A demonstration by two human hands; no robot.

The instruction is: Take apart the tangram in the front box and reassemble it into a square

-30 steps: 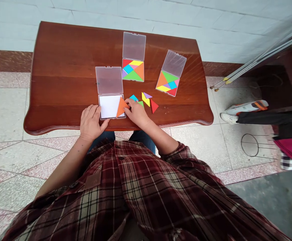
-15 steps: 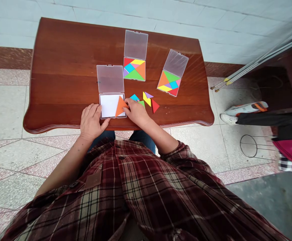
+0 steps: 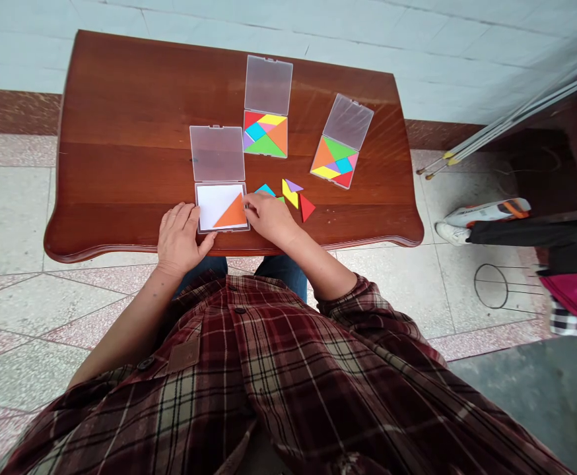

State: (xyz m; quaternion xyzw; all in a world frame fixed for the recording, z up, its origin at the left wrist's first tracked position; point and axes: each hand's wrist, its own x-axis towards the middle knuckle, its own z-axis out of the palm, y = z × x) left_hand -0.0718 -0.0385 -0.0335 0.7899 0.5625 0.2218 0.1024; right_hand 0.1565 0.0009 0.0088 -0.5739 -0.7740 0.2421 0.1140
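Note:
An orange triangle [image 3: 232, 214] lies in the lower right of an open clear case [image 3: 197, 210] lined with white. My right hand [image 3: 271, 216] is at the case's right edge, fingers curled, fingertips at the triangle's right side; whether they grip it is hard to tell. My left hand [image 3: 178, 236] rests with spread fingers against the case's left edge, thumb at its front. Right of the case lie loose pieces: a blue one [image 3: 266, 190], a yellow one [image 3: 290, 194], a purple one [image 3: 294, 187] and a red triangle [image 3: 306, 207]. A green piece is mostly hidden by my right hand.
Two more open cases, filled with coloured pieces [image 3: 265, 134] [image 3: 335, 161], lie farther back on the brown wooden table [image 3: 130, 132]. A person's leg [image 3: 511, 235] and crutches [image 3: 471, 146] are at the right, near a wire ring [image 3: 491, 287] above the floor.
The orange triangle has turned and now sits with its edges along the case's lower right corner. My right hand has shifted slightly; my left hand stays at the case.

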